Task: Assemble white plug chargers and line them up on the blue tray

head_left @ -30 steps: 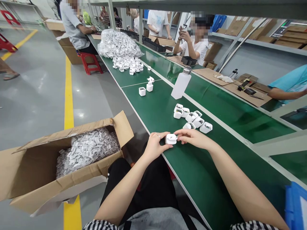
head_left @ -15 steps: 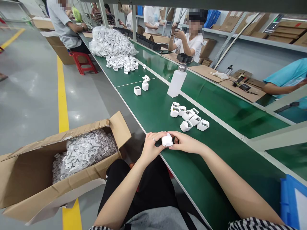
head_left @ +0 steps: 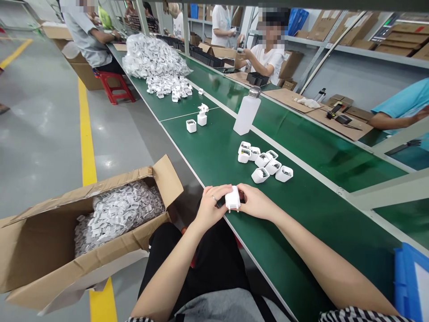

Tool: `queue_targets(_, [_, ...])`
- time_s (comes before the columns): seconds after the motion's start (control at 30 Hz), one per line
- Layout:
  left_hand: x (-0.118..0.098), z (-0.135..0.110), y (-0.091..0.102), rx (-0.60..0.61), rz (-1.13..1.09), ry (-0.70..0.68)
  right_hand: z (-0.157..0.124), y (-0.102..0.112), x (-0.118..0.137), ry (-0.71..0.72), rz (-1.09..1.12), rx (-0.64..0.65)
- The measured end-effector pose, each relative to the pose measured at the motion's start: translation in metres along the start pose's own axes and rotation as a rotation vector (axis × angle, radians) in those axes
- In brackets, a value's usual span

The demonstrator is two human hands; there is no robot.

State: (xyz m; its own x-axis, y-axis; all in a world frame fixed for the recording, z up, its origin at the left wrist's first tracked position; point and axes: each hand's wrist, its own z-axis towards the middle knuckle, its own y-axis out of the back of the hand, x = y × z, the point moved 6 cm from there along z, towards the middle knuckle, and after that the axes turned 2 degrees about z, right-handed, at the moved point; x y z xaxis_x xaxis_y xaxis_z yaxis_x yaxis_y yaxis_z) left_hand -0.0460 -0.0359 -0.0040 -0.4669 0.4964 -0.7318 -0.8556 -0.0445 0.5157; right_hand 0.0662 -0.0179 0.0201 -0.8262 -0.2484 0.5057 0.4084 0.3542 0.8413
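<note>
A small white charger plug (head_left: 232, 198) is pinched between both my hands at the near edge of the green conveyor belt (head_left: 301, 210). My left hand (head_left: 210, 206), with a ring on one finger, grips it from the left. From the right, my right hand (head_left: 256, 202) closes its fingers on the plug. Its metal pins point down. Just beyond my hands, several more white plugs (head_left: 264, 163) lie in a loose group on the belt.
An open cardboard box (head_left: 83, 232) of bagged white parts stands on the floor at my left. A white plastic bottle (head_left: 246, 112), two single plugs (head_left: 196, 121) and a big heap of bagged parts (head_left: 154, 56) lie farther up the belt. Other people sit along both sides.
The plug has been turned in my hands from lying flat to standing on end with its pins down. Both hands stay at the belt's edge.
</note>
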Motion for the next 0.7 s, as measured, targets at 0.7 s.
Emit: queue_targets(0.7, [-0.030, 0.011, 0.005, 0.044, 0.287, -0.397, -0.017, 0.023, 0.023, 0.157, -0.208, -0.107])
